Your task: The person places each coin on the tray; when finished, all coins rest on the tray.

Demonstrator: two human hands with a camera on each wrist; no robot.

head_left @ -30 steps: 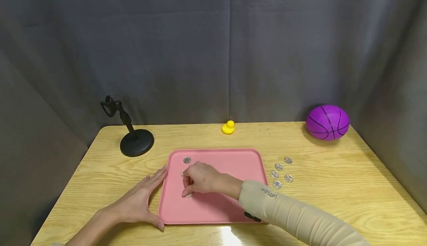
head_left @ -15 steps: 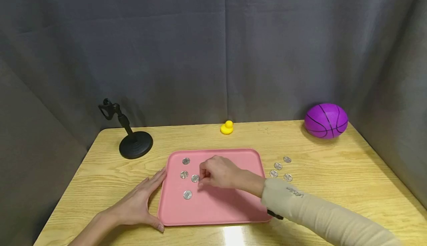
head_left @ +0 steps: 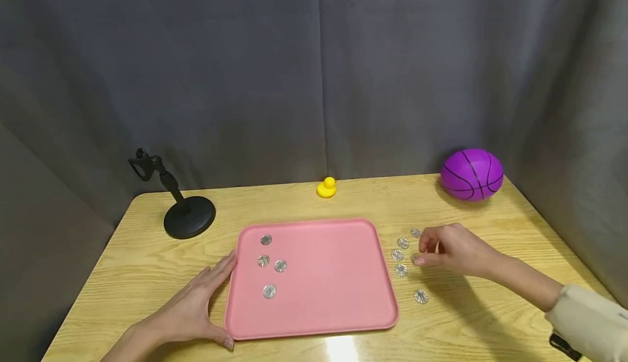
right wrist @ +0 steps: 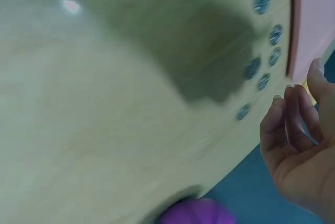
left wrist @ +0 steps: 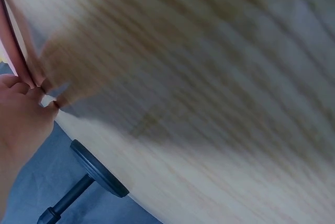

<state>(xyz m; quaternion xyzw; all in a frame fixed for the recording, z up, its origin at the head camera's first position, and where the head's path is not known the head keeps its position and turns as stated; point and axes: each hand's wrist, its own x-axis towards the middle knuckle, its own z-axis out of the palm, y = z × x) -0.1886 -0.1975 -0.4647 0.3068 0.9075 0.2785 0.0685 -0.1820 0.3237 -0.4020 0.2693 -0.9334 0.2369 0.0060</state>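
Observation:
My left hand [head_left: 188, 313] lies at the left side of a pink tray [head_left: 333, 277], its thumb and fingers spread and fairly straight against the rim. Several silver, coin-like discs with a radial pattern [head_left: 269, 291] lie flat in the tray's left part. To the tray's right, my right hand [head_left: 458, 250] hovers over more of these discs [head_left: 400, 270] on the table. Its thumb and loosely bent fingers are apart, with nothing between them in the right wrist view, and the fingertips partly cover one disc. Another disc [head_left: 421, 296] lies nearer the front.
A black stand with a round base [head_left: 189, 217] is at the back left of the wooden table [head_left: 363, 198]. At the back edge sits a yellow rubber duck [head_left: 326, 188]. A purple ball with black lines [head_left: 472, 175] rests at the back right, before a grey curtain.
My right hand has moved right, from above the tray to the discs on the table. The tray's discs it was hiding now show. My left hand keeps its place at the tray.

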